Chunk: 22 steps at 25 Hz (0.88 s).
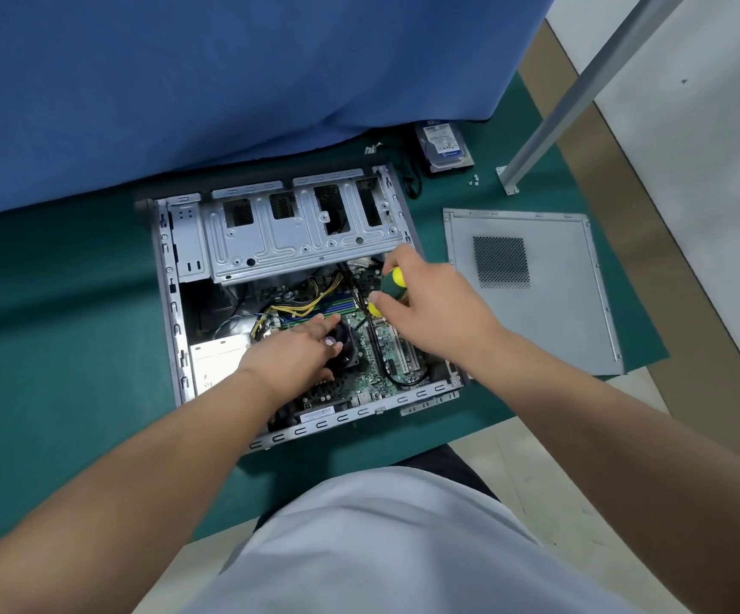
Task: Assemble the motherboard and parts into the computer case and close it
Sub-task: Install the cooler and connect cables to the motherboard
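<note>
An open grey computer case [168,303] lies on its side on a green mat. The green motherboard [374,383] sits inside it, with yellow cables and a black CPU fan [350,345]. My left hand [297,347] rests flat on the fan, fingers stretched out. My right hand [425,299] grips a green and yellow screwdriver [388,288], whose shaft points down at the board beside the fan. The grey side panel [549,312] lies flat to the right of the case. A hard drive [443,146] lies behind it.
A blue cloth [226,82] hangs just behind the case. A slanted metal table leg [580,90] stands at the back right with a few small screws [474,179] near its foot. The green mat [49,347] extends left of the case.
</note>
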Tool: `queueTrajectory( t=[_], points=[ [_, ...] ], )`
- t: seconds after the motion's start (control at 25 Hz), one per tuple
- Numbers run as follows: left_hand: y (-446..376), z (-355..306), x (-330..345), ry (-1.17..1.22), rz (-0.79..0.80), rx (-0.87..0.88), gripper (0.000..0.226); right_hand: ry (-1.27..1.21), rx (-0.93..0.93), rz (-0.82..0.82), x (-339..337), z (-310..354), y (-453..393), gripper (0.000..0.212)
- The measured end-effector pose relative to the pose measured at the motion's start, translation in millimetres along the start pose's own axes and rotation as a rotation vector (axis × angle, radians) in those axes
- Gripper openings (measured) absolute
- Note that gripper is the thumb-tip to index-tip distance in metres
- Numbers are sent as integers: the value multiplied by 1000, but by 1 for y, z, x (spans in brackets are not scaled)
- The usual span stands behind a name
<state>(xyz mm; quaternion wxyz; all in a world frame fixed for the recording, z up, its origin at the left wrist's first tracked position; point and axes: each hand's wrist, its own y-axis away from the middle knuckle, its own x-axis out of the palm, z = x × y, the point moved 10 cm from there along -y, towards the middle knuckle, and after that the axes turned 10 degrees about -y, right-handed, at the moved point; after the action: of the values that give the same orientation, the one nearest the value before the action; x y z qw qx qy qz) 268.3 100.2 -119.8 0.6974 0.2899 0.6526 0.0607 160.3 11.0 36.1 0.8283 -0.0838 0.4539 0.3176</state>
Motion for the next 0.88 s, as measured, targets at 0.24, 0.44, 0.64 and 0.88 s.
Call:
queueTrajectory(
  t=[0.24, 0.44, 0.64, 0.88],
  points=[
    [9, -4, -4, -15, -80, -7, 54, -99, 94, -47, -5, -22, 22, 26],
    [22, -1, 3, -119, -35, 54, 51, -110, 113, -35, 3, -29, 31, 25],
    [21, -1, 7, -176, 38, 4, 60, -119, 127, -15, 11, -32, 35, 25],
    [17, -1, 8, -170, 48, 4, 65, -108, 130, 5, 16, -33, 34, 24]
  ],
)
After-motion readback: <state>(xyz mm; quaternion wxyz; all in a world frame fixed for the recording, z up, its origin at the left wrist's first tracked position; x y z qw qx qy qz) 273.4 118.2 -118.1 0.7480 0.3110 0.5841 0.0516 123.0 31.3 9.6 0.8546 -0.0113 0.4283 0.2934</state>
